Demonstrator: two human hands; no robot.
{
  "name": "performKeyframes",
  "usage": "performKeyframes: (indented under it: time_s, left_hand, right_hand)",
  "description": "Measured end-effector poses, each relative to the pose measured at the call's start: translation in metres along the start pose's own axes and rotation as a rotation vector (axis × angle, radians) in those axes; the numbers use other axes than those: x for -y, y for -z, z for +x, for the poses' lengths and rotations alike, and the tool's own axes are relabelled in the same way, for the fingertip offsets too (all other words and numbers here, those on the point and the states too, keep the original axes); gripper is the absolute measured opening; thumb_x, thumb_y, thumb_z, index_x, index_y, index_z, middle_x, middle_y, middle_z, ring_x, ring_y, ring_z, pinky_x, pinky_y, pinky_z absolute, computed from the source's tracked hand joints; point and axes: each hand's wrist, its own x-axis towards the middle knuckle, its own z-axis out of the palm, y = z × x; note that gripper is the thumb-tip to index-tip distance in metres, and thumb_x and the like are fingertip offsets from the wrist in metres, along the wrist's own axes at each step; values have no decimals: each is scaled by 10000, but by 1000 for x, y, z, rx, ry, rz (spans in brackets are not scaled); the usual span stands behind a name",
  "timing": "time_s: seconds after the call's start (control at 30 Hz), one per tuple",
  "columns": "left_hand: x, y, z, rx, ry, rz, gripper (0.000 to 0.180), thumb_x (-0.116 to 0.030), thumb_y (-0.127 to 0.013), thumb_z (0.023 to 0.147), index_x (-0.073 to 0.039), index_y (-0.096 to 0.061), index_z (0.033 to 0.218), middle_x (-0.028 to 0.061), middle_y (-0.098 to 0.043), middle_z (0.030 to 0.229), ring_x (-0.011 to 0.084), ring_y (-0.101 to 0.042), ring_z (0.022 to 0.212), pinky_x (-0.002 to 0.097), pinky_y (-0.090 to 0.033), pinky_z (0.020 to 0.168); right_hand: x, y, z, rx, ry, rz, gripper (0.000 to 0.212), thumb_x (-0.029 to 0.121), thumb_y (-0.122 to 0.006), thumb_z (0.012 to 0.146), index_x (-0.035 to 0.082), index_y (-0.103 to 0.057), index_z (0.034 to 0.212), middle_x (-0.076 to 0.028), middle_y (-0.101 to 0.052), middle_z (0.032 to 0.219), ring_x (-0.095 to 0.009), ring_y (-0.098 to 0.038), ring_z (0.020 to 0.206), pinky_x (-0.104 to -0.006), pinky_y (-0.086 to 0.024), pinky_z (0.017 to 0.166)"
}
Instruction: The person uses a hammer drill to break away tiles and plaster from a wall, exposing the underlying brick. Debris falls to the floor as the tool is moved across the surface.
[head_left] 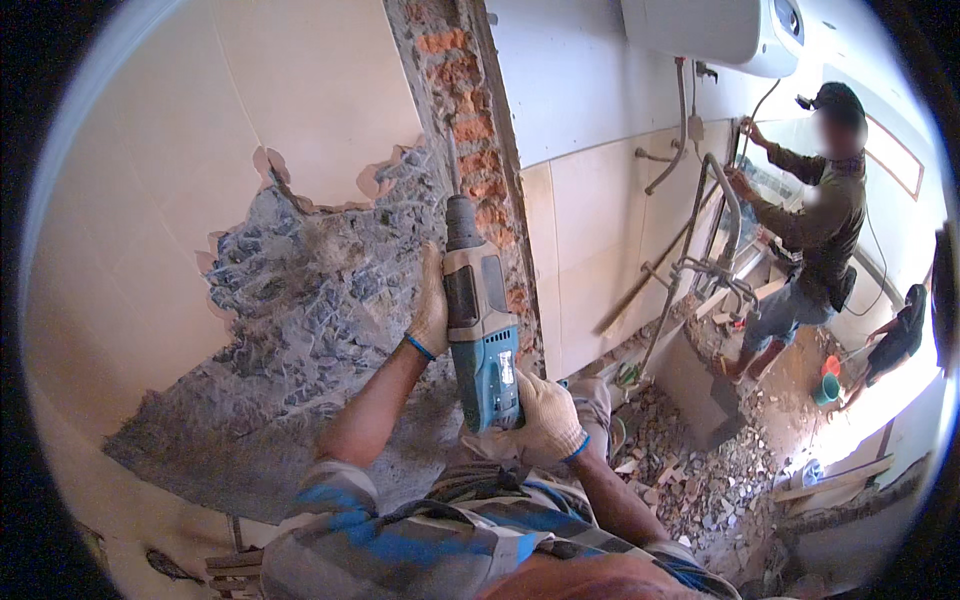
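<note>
Teal-and-grey power drill (484,330) is sitting between the left grip (430,310) and the right grip (548,415), touching both. Its long axis is running almost straight up the view, tilting slightly left, with the chuck (461,222) pointing away above both. The left grip, gloved, is clasping the front housing from its left side, fingers partly hidden, and is lying nearer the chuck; the right grip, also gloved, is closing around the rear end, lower down. A pale label (507,367) is showing just above-left of the right grip; its writing is staying unreadable. Outward: broken grey wall patch (300,270) is spreading left of the left grip, exposed brick strip (474,130) is rising beyond the chuck, rubble (700,490) is lying below-right of the right grip, co-worker (825,220) is standing well apart, farther right.
</note>
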Motion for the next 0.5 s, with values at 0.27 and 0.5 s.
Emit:
performKeyframes:
  time_s: [0.27,0.5]
  left_hand:
    - [2,-8,20,113,44,-30,872,-811,-334,1019,-94,-641,1409,42,-734,1135,171,-716,946,365,-617,892]
    - [-23,-30,61,145,-32,-3,815,-788,-380,1023,-97,-690,1327,50,-753,1055,176,-737,876,366,-642,804]
  right_hand:
    - [-10,2,4,-90,19,89,948,425,-905,656,1,-536,1420,-224,-698,1061,-444,-682,981,-535,-545,842]
    - [-19,9,46,-140,-30,85,859,379,-900,675,19,-569,1380,-233,-726,1063,-443,-707,989,-519,-571,846]
